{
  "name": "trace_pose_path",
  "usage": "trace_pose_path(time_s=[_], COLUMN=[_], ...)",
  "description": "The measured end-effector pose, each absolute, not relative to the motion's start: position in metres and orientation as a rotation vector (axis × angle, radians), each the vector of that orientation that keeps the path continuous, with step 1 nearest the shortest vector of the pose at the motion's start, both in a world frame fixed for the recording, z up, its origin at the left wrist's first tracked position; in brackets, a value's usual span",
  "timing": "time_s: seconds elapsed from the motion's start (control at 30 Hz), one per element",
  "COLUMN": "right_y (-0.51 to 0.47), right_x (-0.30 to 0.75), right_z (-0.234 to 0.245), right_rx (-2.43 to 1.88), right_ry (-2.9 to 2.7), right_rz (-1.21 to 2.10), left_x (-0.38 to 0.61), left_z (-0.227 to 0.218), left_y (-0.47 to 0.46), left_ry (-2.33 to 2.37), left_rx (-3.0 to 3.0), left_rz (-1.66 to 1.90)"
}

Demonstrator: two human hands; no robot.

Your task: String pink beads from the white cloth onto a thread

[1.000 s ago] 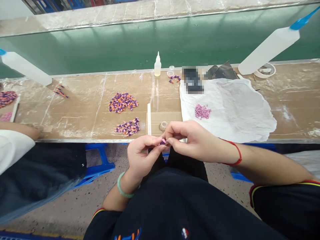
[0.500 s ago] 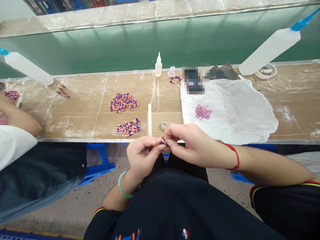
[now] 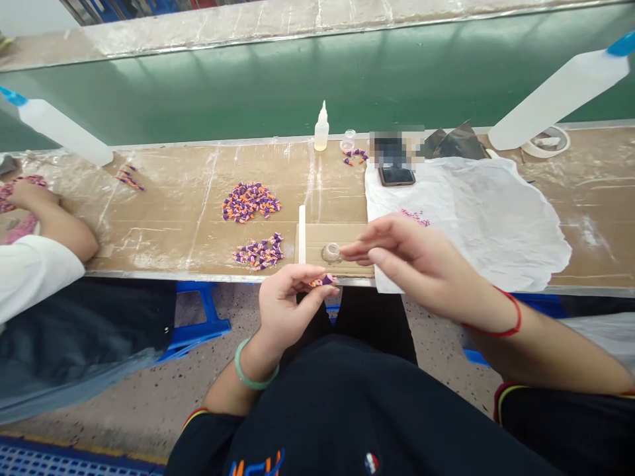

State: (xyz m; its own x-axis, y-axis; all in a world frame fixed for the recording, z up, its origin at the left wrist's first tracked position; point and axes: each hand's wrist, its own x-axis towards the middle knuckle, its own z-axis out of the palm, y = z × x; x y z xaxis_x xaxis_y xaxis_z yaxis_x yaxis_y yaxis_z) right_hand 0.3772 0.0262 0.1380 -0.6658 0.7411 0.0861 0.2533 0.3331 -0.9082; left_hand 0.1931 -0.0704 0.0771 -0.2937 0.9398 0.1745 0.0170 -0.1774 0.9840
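Observation:
My left hand (image 3: 286,304) hovers just in front of the table edge and pinches a small purple-and-orange piece (image 3: 323,281) between thumb and fingertips. My right hand (image 3: 414,261) is raised above the table edge with its fingers stretched out and apart, holding nothing; its fingertips are beside a small clear round cap (image 3: 330,252). A white stick (image 3: 301,233) lies just left of the cap. Two heaps of purple-and-orange pieces lie on the table, one near (image 3: 258,252) and one farther back (image 3: 251,201). Small pink pieces (image 3: 415,216) peek out behind my right hand on a white plastic sheet (image 3: 496,218).
A small glue bottle (image 3: 321,129) and a clear jar (image 3: 348,140) stand at the back, with a phone (image 3: 395,175) beside them. Large squeeze bottles lean at far left (image 3: 59,129) and far right (image 3: 555,99). Another person's arm (image 3: 54,228) rests at the left. A tape roll (image 3: 548,140) sits back right.
My right hand let go of the piece and moved up and right over the table, its fingers spreading. My left hand keeps the piece. The other person's arm reached farther onto the table.

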Motion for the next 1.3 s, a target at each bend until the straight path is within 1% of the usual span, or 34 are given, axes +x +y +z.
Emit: trace_pose_path(time_s=[0.1,0.27,0.4,0.5,0.67,0.83,0.97,1.1,1.2,1.3], right_y=[0.034,0.043,0.046,0.048,0.052,0.053,0.051,0.05,0.054,0.065], right_x=[0.395,0.42,0.43,0.434,0.437,0.438,0.446,0.453,0.457,0.467], right_z=[0.129,0.104,0.089,0.083,0.08,0.08,0.077,0.073,0.067,0.056], right_rx=[-1.019,-1.178,-1.302,-1.367,-1.391,-1.385,-1.403,-1.389,-1.315,-1.286], right_ry=[-2.028,-1.845,-1.743,-1.702,-1.651,-1.608,-1.583,-1.543,-1.508,-1.532], right_rz=[1.294,1.323,1.323,1.328,1.323,1.29,1.282,1.232,1.205,1.096], left_x=[0.175,0.118,0.075,0.055,0.04,0.035,0.03,0.034,0.047,0.063], left_z=[0.071,0.052,0.044,0.044,0.042,0.035,0.029,0.032,0.046,0.063], left_y=[-0.063,-0.045,-0.034,-0.024,0.014,0.062,0.077,0.073,0.06,0.041], left_ry=[1.453,1.768,1.975,1.997,2.026,2.037,1.982,2.008,2.016,1.961], left_rx=[1.373,1.822,1.888,1.884,1.893,2.128,2.227,2.262,2.137,1.824], left_rz=[1.404,1.101,0.928,0.832,0.876,0.608,0.465,0.494,0.694,0.915])
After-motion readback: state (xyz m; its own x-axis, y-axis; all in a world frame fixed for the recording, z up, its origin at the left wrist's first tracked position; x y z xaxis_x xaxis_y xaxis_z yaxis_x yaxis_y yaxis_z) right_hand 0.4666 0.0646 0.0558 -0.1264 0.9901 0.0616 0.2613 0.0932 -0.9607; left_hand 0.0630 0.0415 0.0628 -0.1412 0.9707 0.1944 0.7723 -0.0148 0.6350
